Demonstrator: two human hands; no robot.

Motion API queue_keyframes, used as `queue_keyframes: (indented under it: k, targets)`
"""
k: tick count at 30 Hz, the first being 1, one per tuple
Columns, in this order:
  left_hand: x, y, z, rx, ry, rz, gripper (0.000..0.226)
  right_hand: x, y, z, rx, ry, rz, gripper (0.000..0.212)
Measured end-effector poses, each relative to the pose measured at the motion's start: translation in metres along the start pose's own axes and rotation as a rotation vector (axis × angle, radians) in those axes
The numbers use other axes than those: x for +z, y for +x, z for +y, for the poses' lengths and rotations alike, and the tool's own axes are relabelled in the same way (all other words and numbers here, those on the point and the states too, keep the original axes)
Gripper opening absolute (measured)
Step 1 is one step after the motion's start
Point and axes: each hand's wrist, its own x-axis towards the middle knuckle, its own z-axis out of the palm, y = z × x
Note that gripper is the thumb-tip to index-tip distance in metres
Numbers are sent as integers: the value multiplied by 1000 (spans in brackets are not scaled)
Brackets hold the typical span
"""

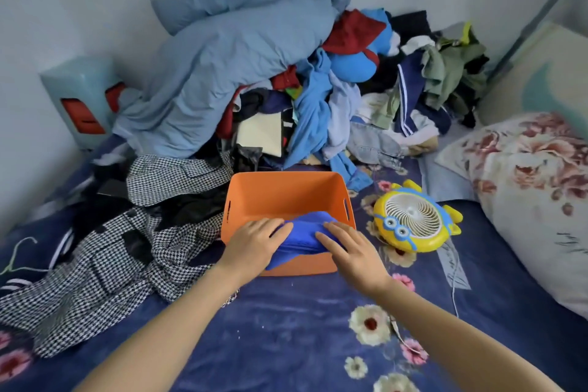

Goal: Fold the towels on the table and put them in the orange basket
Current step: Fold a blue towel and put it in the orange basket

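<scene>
An orange basket (286,194) stands in the middle of a dark blue flowered bedsheet. A folded blue towel (302,237) lies over the basket's near rim, partly inside and partly hanging over the front wall. My left hand (254,243) rests on the towel's left side with fingers fairly straight. My right hand (348,248) lies flat on the towel's right side, fingers spread and straight. Both hands press the towel down; the underside of the towel is hidden.
A black-and-white houndstooth garment (121,251) sprawls left of the basket. A yellow cartoon fan (413,216) with a white cable lies to the right. Behind rises a pile of clothes (350,99) and a blue duvet (238,51). A floral pillow (534,181) sits at right.
</scene>
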Motion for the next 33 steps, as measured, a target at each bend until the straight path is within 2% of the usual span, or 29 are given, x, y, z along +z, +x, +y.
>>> queue_keyframes:
  k: [3,6,9,12,14,16,19,21,24,26,27,29,33]
  targets:
    - [8,35,-38,-45,65,-24,46,23,39,32,14,35,-7,50]
    - [23,54,-69,-68,77,-117,47,48,64,53,31,68,-95,60]
    - [52,69,-99,-63,42,-214,44,81,81,70,83,112,-167,47]
    - [85,80,-127,-72,9,-333,69,114,88,82,151,136,-275,46]
    - [110,89,-149,-68,-26,-338,78,139,96,89,211,155,-323,45]
    - [130,95,-167,-59,-49,-330,69,163,104,97,240,165,-320,45]
    - [162,81,-181,-51,-37,-332,45,196,102,108,137,136,-380,45]
    - [194,58,-180,-39,-22,-468,43,227,85,114,52,112,-539,53]
    - [235,29,-169,-139,-5,-861,58,269,66,113,26,104,-962,83]
    - [259,11,-164,-280,-78,-1161,71,291,58,107,36,102,-1237,72]
    - [267,8,-162,-339,-108,-1324,74,300,54,103,103,164,-1326,66]
    - [281,6,-156,-391,-134,-1420,77,313,50,96,195,211,-1377,62]
    - [305,0,-156,-375,-114,-1436,82,334,46,93,355,204,-1388,61]
